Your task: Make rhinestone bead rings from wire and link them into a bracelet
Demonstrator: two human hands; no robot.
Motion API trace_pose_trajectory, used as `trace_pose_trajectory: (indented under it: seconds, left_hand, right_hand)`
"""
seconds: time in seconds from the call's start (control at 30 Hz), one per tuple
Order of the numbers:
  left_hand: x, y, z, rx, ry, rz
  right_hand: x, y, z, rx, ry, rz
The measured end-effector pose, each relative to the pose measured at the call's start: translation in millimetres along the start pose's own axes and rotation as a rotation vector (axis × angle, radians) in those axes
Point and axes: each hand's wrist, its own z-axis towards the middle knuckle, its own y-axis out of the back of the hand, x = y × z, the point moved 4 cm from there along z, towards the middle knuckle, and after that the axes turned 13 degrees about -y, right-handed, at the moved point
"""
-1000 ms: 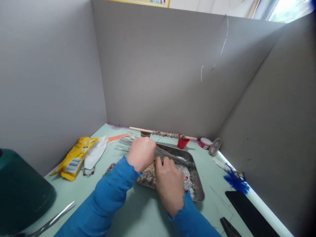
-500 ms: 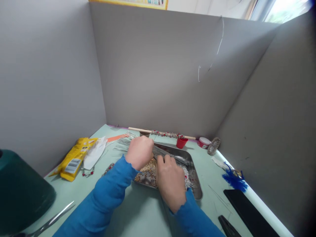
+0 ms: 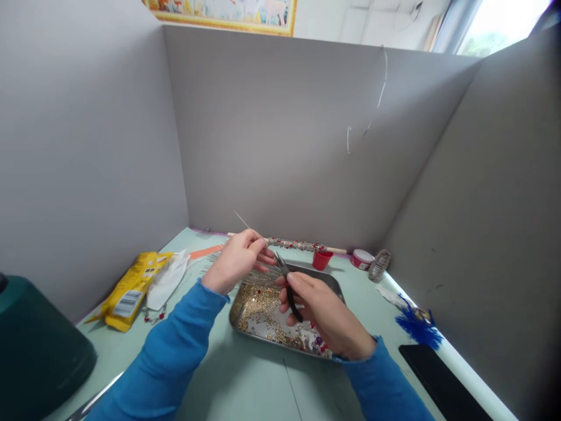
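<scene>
Left grip (image 3: 236, 263) pinches wire (image 3: 241, 219), right grip (image 3: 326, 318) clasps pliers (image 3: 284, 272); both lifted off tray (image 3: 307, 270).

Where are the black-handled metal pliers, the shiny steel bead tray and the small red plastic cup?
Black-handled metal pliers (image 3: 284, 273): head view, pivot.
Shiny steel bead tray (image 3: 263, 334): head view, front wall.
Small red plastic cup (image 3: 321, 260): head view, side.

Pinching thin wire (image 3: 241, 220) in left hand (image 3: 236, 262), gripping black pliers (image 3: 283, 271) in right hand (image 3: 326, 318), tips near left fingertips. Holding both above metal tray (image 3: 233, 320) of beads (image 3: 258, 304), with yellow packet (image 3: 129, 287) well left, red cup (image 3: 322, 259) behind tray.
</scene>
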Motion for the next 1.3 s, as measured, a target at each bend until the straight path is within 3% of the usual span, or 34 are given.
trace_pose_trajectory:
  seconds: [0.2,0.43,0.83,0.97,1.3]
  left_hand:
    - [-6.7,-0.1,-0.4,0.010,-0.078,0.010]
    - [-8.4,-0.6,-0.2,0.055,-0.186,0.060]
    - [-13.7,-0.4,-2.7,0.060,-0.351,0.381]
    - [-12.9,1.1,-2.8,0.017,-0.353,0.393]
    - [-11.4,-0.6,-1.8,0.043,-0.408,0.527]
  right_hand:
    - [-3.0,-5.5,-0.5,0.081,-0.037,0.188]
    - [-4.6,-5.3,0.3,0.108,-0.047,0.234]
    - [-7.5,-8.3,2.2,0.228,-0.095,0.350]
    - [-9.9,-7.6,3.9,0.223,-0.114,0.378]
    - [-10.0,-8.2,5.4,0.143,-0.105,0.324]
